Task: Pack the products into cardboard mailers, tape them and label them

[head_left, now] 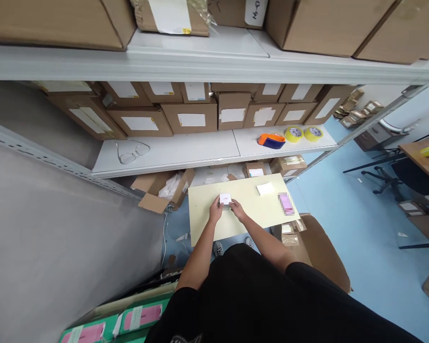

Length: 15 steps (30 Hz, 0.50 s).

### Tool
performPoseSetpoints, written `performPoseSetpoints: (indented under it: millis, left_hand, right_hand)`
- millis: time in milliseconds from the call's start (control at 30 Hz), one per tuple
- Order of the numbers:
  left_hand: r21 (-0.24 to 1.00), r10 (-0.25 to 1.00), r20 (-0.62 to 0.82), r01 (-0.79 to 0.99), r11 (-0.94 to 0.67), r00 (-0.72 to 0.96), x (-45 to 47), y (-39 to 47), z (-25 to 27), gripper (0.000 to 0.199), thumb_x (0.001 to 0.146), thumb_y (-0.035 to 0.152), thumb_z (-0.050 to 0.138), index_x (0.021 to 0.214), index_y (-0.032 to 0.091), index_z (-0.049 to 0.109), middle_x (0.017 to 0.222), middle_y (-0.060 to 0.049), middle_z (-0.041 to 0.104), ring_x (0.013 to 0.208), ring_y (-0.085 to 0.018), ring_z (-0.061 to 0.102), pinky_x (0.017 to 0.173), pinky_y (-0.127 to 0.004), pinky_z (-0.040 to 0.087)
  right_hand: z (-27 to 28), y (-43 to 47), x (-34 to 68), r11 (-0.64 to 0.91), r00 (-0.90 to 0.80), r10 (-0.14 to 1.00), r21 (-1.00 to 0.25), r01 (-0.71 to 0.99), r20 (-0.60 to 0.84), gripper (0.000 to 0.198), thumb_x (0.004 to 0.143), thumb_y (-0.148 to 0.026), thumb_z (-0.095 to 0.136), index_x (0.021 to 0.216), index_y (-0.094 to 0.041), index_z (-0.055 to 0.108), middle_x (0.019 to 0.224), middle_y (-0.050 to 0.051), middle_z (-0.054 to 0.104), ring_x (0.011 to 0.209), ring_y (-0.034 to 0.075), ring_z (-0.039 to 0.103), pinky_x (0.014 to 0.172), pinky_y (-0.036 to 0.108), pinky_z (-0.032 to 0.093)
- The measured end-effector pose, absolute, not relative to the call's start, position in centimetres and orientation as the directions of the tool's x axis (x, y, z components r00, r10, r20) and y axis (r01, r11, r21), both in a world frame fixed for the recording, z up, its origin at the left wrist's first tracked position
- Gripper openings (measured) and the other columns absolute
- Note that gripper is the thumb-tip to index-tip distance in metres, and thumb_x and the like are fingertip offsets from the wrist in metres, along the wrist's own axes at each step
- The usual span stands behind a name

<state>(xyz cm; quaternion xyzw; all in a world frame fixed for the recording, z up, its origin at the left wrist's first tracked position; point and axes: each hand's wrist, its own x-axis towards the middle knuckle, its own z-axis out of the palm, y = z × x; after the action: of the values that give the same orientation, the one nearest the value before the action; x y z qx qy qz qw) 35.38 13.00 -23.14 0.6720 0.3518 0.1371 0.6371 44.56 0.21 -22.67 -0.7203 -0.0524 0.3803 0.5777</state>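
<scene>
A small white box (pixel 225 198) with dark print on its top is held between my two hands over a pale yellow tabletop (pixel 203 224). My left hand (pixel 215 209) grips its left side, fingers closed against it. On the right side, my right hand (pixel 237 208) has its fingers closed on the box's near corner. Off to the right on the same tabletop lie a flat white item (pixel 265 189), perhaps paper or a packet, and a pink rectangular object (pixel 286 204) that is blurred out.
Above the table, a shelf (pixel 186 152) bears labelled cardboard boxes (pixel 193 116), eyeglasses (pixel 132 153), yellow tape rolls (pixel 294 134) and an orange and blue band (pixel 271 140). Open cartons stand at left (pixel 157 195) and right (pixel 325 247). Green packages (pixel 139 317) lie lower left.
</scene>
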Motion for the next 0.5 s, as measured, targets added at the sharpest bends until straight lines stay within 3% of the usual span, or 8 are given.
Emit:
performPoseSetpoints:
  millis: [300, 500]
  left_hand:
    - [0.954, 0.743, -0.248, 0.291, 0.074, 0.622, 32.5, 24.4, -23.2, 0.064, 0.094, 0.029, 0.061, 0.155, 0.016, 0.048, 0.145, -0.011, 0.065, 0.131, -0.027, 0.062, 0.116, -0.04, 0.043]
    - [0.926, 0.74, -0.27, 0.378, 0.024, 0.616, 31.8, 27.2, -22.0, 0.065, 0.093, 0.015, 0.056, 0.156, 0.008, 0.044, 0.145, -0.018, 0.063, 0.133, -0.031, 0.059, 0.116, -0.043, 0.041]
  right_hand:
    - [-22.0, 13.5, 43.2, -0.286, 0.563, 0.662, -0.861, -0.42, -0.494, 0.043, 0.084, -0.042, 0.067, 0.125, -0.026, 0.069, 0.126, 0.005, 0.072, 0.116, 0.023, 0.064, 0.1, 0.038, 0.051]
    - [-21.8, 16.6, 42.7, -0.366, 0.536, 0.652, -0.841, -0.398, -0.537, 0.054, 0.085, -0.041, 0.066, 0.137, -0.028, 0.064, 0.135, 0.006, 0.069, 0.127, 0.027, 0.061, 0.108, 0.045, 0.049]
